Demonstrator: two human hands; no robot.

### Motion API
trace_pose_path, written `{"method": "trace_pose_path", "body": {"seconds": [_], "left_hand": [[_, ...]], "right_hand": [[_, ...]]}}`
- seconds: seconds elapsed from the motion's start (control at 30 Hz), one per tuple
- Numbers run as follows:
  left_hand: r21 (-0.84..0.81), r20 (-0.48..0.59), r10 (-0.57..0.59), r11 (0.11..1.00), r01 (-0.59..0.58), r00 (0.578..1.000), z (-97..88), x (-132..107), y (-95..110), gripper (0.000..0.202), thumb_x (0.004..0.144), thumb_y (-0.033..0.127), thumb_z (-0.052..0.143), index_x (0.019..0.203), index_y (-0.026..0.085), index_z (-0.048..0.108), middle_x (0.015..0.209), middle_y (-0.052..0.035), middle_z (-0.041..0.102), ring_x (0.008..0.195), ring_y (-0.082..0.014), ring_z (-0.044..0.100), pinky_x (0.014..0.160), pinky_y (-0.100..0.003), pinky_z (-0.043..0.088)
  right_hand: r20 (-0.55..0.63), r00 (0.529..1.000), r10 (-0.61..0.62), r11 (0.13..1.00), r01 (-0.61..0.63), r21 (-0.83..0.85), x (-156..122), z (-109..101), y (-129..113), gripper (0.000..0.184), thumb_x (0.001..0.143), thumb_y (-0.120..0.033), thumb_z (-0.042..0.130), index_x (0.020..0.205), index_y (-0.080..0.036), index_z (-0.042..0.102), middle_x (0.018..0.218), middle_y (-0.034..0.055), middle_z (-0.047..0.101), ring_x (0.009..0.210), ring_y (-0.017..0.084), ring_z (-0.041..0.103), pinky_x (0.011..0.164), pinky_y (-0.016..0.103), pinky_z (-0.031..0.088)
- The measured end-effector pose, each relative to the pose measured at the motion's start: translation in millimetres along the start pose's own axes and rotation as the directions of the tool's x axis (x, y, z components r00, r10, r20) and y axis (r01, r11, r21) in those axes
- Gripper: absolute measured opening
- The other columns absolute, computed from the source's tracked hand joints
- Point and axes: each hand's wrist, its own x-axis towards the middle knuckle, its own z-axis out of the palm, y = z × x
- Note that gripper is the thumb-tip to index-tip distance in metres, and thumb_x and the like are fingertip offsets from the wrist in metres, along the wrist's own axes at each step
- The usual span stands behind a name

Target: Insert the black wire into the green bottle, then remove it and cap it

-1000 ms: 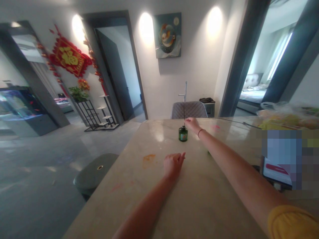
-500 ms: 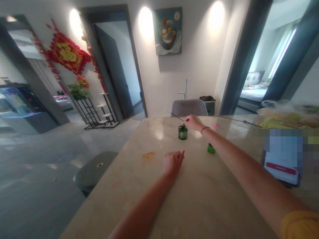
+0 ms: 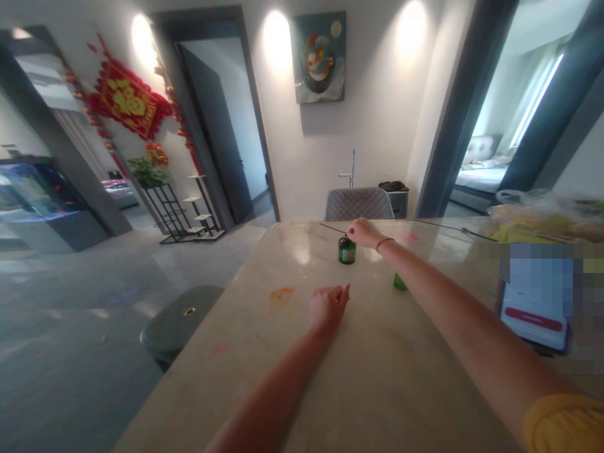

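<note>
My right hand (image 3: 362,233) is closed in a pinch on a thin dark stick (image 3: 331,228), which points out to the left. It hovers at the mouth of a small green glass bottle (image 3: 347,251) with a label, standing upright on the table. Whether hand or stick touches the bottle's rim, I cannot tell. My left hand (image 3: 329,306) rests on the tabletop nearer to me, fingers curled in, with nothing visible in it. Beneath my right forearm a second green object (image 3: 399,282) is partly hidden by the arm.
The pale marble table (image 3: 377,365) has an orange stain at left. A phone (image 3: 535,318) stands at right, in front of plastic bags (image 3: 538,217). Long thin dark sticks (image 3: 438,225) lie at the far edge. A grey chair (image 3: 359,204) is behind, a stool (image 3: 182,321) at left.
My right hand has shifted slightly down and left with the stick, closer to the bottle's mouth, now overlapping its top. My left hand has stayed in place.
</note>
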Motion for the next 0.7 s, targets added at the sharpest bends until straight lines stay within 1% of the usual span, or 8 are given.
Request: {"method": "trace_pose_path", "body": {"seconds": [0.07,0.17,0.23,0.33,0.4,0.53,0.7], "left_hand": [[0.001,0.002,0.003,1.000,-0.003,1.000,-0.2,0,0,0.051,0.088,0.044,0.028,0.062,0.018,0.064,0.058,-0.0007,0.062,0.057,-0.0093,0.054,0.061,-0.021,0.033],[0.016,0.011,-0.003,1.000,0.003,1.000,-0.2,0,0,0.051,0.088,0.044,0.028,0.061,0.018,0.063,0.057,-0.0008,0.062,0.056,-0.0097,0.054,0.060,-0.021,0.033],[0.023,0.023,-0.008,1.000,0.007,1.000,-0.1,0,0,0.051,0.088,0.044,0.028,0.061,0.018,0.063,0.057,-0.0010,0.062,0.057,-0.0100,0.054,0.061,-0.022,0.034],[0.017,0.040,-0.015,1.000,0.014,0.999,-0.2,0,0,0.051,0.088,0.044,0.028,0.062,0.018,0.064,0.058,-0.0016,0.063,0.057,-0.0101,0.054,0.061,-0.021,0.034],[0.013,0.044,-0.019,1.000,0.019,0.999,-0.4,0,0,0.051,0.088,0.043,0.028,0.062,0.017,0.064,0.059,-0.0017,0.063,0.057,-0.0099,0.054,0.061,-0.021,0.034],[0.015,0.026,-0.010,1.000,0.009,1.000,0.0,0,0,0.050,0.088,0.043,0.029,0.062,0.018,0.063,0.058,-0.0011,0.062,0.057,-0.0095,0.054,0.060,-0.020,0.033],[0.022,0.016,-0.004,1.000,0.004,1.000,0.9,0,-1,0.050,0.088,0.043,0.028,0.061,0.018,0.063,0.056,-0.0008,0.062,0.055,-0.0095,0.054,0.058,-0.020,0.032]], "right_hand": [[0.048,0.999,-0.016,1.000,0.016,-0.008,4,-2,0,0.025,0.075,-0.015,0.045,0.078,-0.012,0.070,0.081,0.0114,0.069,0.080,0.018,0.059,0.077,0.026,0.040],[0.132,0.991,-0.029,1.000,0.029,0.004,12,-6,0,0.023,0.075,-0.014,0.048,0.083,-0.012,0.070,0.085,0.0109,0.069,0.081,0.018,0.061,0.076,0.025,0.042],[0.171,0.985,-0.027,1.000,0.026,0.010,19,-8,2,0.020,0.074,-0.015,0.053,0.083,-0.012,0.070,0.085,0.0109,0.069,0.081,0.019,0.062,0.074,0.025,0.044],[0.220,0.975,-0.016,1.000,0.015,0.006,29,-11,3,0.017,0.069,-0.015,0.061,0.083,-0.011,0.070,0.085,0.0122,0.069,0.082,0.021,0.063,0.073,0.026,0.045],[0.235,0.972,0.000,1.000,0.001,-0.002,34,-11,2,0.021,0.065,-0.015,0.066,0.085,-0.010,0.070,0.086,0.0140,0.068,0.084,0.022,0.063,0.075,0.027,0.046],[0.232,0.972,0.044,0.999,-0.041,-0.019,40,-8,-2,0.035,0.061,-0.021,0.072,0.092,-0.008,0.068,0.090,0.0177,0.067,0.090,0.025,0.061,0.078,0.028,0.046],[0.234,0.969,0.083,0.997,-0.079,-0.027,43,-4,-3,0.040,0.058,-0.022,0.074,0.094,-0.006,0.067,0.093,0.0190,0.066,0.091,0.025,0.061,0.079,0.029,0.047]]}}
